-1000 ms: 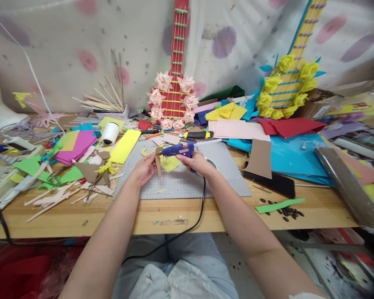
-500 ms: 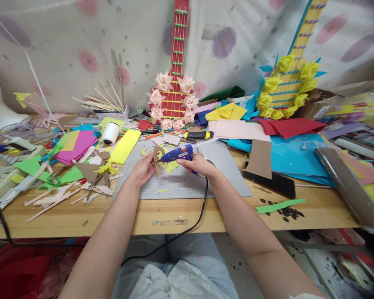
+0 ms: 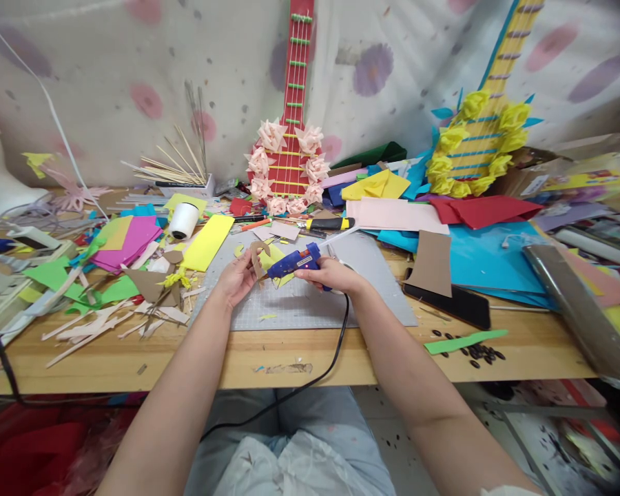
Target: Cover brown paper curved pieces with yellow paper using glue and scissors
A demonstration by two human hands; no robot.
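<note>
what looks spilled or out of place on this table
Small dark seeds lie scattered near the front edge of the table, beside a green paper strip. Pale offcuts litter the left side. Nothing looks damaged.

The glue gun (image 3: 295, 262) is over the cutting mat (image 3: 300, 311), with the cardboard piece (image 3: 258, 257) at its left and the guitar (image 3: 288, 172) behind.

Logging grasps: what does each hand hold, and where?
Right hand grips the blue glue gun by its handle; left hand pinches a cardboard cutout by its edge.

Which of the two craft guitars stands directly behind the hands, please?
The red guitar with pink flowers; the yellow guitar leans far to the right.
</note>
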